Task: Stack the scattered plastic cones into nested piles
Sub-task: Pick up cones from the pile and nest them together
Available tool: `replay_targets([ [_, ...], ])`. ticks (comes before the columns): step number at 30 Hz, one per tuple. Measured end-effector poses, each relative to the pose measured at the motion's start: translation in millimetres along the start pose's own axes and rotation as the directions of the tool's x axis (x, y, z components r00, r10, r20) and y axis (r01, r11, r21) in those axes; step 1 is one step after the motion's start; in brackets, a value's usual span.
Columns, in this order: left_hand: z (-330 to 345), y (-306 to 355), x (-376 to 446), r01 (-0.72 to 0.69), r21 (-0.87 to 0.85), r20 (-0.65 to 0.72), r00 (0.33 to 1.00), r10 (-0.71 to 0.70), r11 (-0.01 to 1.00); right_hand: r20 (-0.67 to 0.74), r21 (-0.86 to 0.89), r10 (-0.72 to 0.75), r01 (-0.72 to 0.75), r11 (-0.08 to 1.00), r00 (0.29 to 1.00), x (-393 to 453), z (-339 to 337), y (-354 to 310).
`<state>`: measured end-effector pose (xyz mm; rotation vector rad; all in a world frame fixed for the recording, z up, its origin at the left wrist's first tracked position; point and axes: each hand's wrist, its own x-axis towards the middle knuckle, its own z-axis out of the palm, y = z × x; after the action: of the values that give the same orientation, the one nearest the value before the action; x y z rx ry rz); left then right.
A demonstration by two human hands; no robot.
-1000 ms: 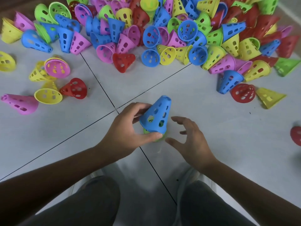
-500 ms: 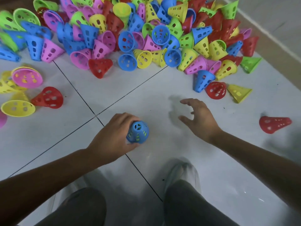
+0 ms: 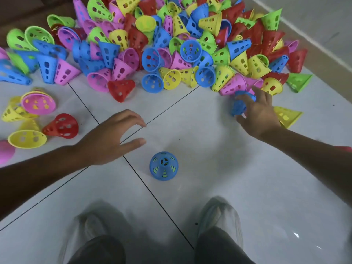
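Soft, even indoor light falls on the pale tiled floor [image 3: 219, 149], leaving only faint, diffuse shadows under the arms. A small white glare spot sits at the lower right. The right hand [image 3: 257, 113] and the shoe covers [image 3: 219, 216] are motion-blurred. Straight tile lines bow near the frame edges, showing wide-angle distortion.

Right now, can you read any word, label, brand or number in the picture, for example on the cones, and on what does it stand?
None: no readable text shows anywhere.
Blue cone standing on the floor: only holes, no print.
Heap of cones: no label or number visible.
Blue cone gripped by the right hand: blurred, no marking can be made out.
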<state>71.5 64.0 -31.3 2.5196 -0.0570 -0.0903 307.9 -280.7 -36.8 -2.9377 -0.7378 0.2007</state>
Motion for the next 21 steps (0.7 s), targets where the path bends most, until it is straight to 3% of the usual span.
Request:
replay_targets([
  [4,-4,-26,22,0.06,0.091,-0.057,0.997,-0.055,0.994,0.126,0.011,0.083,-0.085,0.996,0.989,3,3,2],
  [10,-18,-48,52,0.137,0.293,-0.087,0.989,-0.116,0.946,0.079,0.113,0.024,-0.032,0.993,0.997,0,4,-10],
  [16,-27,-68,71,0.197,0.49,0.007,0.973,-0.231,0.849,0.065,0.2,-0.007,-0.006,0.98,0.998,-8,9,-26],
  [21,-31,-72,79,0.239,0.562,-0.029,0.962,-0.271,0.792,0.041,0.237,-0.015,0.005,0.972,0.999,-11,13,-28],
])
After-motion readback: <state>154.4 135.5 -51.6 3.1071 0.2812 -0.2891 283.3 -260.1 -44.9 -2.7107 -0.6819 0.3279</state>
